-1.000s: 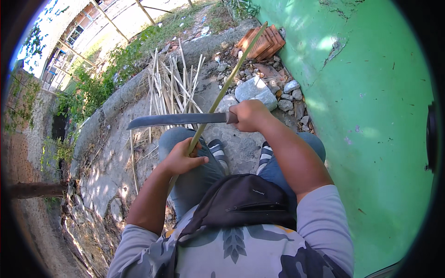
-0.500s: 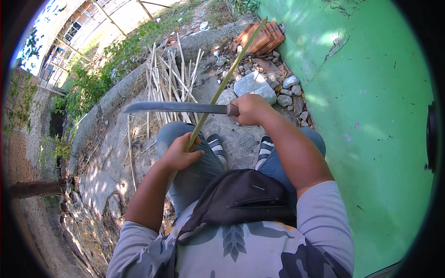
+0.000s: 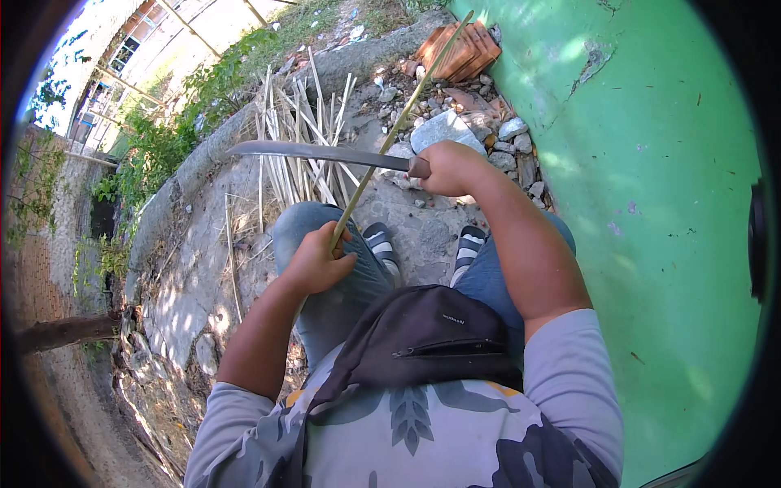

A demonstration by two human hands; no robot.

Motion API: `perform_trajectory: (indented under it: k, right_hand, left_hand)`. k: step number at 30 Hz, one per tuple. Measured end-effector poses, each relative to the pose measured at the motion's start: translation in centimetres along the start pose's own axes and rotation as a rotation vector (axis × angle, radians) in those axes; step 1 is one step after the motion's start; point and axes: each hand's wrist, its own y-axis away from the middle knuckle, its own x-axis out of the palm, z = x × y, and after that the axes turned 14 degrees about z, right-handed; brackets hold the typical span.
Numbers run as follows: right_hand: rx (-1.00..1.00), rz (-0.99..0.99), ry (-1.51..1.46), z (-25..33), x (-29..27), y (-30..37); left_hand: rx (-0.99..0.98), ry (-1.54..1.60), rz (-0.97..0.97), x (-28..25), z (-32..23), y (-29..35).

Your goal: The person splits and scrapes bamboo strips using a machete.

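Observation:
My right hand [image 3: 452, 171] is closed around the brown handle of a machete [image 3: 313, 151], its long dark blade pointing left. In my left hand [image 3: 317, 264], resting over my left knee, is the lower part of a long, thin greenish bamboo strip [image 3: 407, 112]. The strip slants up and away to the right, its far end reaching the roof tiles in the picture. Between my two hands the blade crosses the strip and seems to touch it; its edge contact is too small to make out. Past my left knee lies a loose pile of pale split strips [image 3: 285, 175].
Broken stones [image 3: 446, 130] and stacked orange roof tiles [image 3: 460, 50] lie ahead, beside a green wall [image 3: 643, 203] on my right. A low concrete curb [image 3: 175, 183] curves along the left, with green plants [image 3: 163, 150] behind. A black bag [image 3: 431, 337] sits at my lap.
My right hand and the machete have moved farther from me along the strip, and the blade now tilts slightly. My left hand still holds the strip, barely shifted.

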Motion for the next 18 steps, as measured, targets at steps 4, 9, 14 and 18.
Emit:
perform_trajectory:
  k: [4,9,14,18]
  right_hand:
    - [0.101,-0.044,-0.079,-1.5,-0.1,-0.2]
    - [0.061,-0.007,-0.015,0.9,0.8,0.6]
    - [0.069,-0.1,-0.036,0.1,0.5,-0.1]
    - [0.106,-0.204,-0.082,-2.5,0.4,-0.7]
  left_hand:
    - [0.004,-0.009,0.01,-0.2,-0.2,-0.4]
    - [-0.004,-0.033,0.034,-0.3,0.1,-0.2]
    - [-0.02,-0.023,0.005,0.0,-0.4,0.3]
    - [-0.024,-0.062,0.036,0.0,-0.1,-0.4]
